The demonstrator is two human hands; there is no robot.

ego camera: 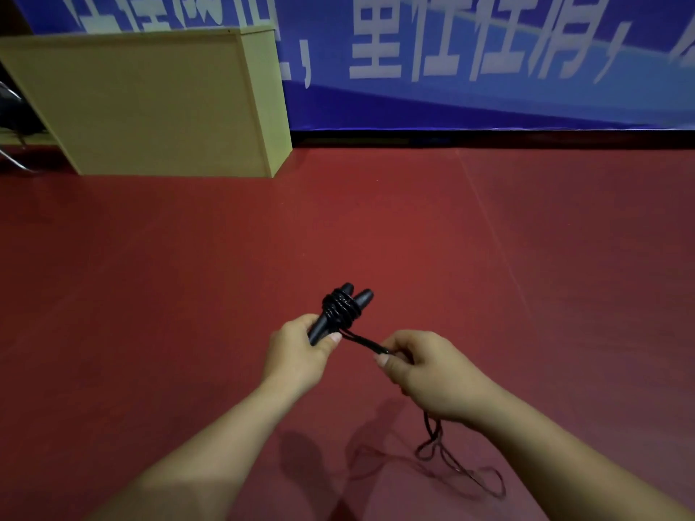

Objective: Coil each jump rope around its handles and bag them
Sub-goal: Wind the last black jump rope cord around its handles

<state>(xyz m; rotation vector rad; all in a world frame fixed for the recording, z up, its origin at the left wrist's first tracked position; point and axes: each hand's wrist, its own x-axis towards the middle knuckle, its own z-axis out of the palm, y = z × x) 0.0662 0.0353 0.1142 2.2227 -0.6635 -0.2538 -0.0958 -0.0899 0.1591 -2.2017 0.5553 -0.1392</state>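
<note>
Nearest, at about 5 o'clock in the head view, the loose rope (457, 464) is lying on the floor in thin, dark, slack loops, trailing up toward the right wrist; this length is not yet wound. The right hand (425, 374), at roughly 4 o'clock from frame centre, is pinching the cord between thumb and curled fingers, and a short taut stretch of rope (366, 343) is running from it up and left toward 10 o'clock. The left hand (297, 351) is gripping the lower ends of the two handles (348, 306), fingers wrapped round them and thumb pressing on the side. The handles are black, smooth, tapered cylinders with rounded tips, lying side by side and pointing toward 1 o'clock; several glossy turns of cord are already banding their upper halves. Judgement: coiling of this rope is partway through, with a fair tail left to wrap; no bag and no other rope are showing, so bagging is still ahead. The floor (489, 238) is showing as matte dark red with a faint seam. Farther out, at 11 o'clock, a pale yellow flat-panelled cabinet (150, 103) is standing on it, and a blue banner (489, 50) with white characters is spanning 12 to 2 o'clock.
</note>
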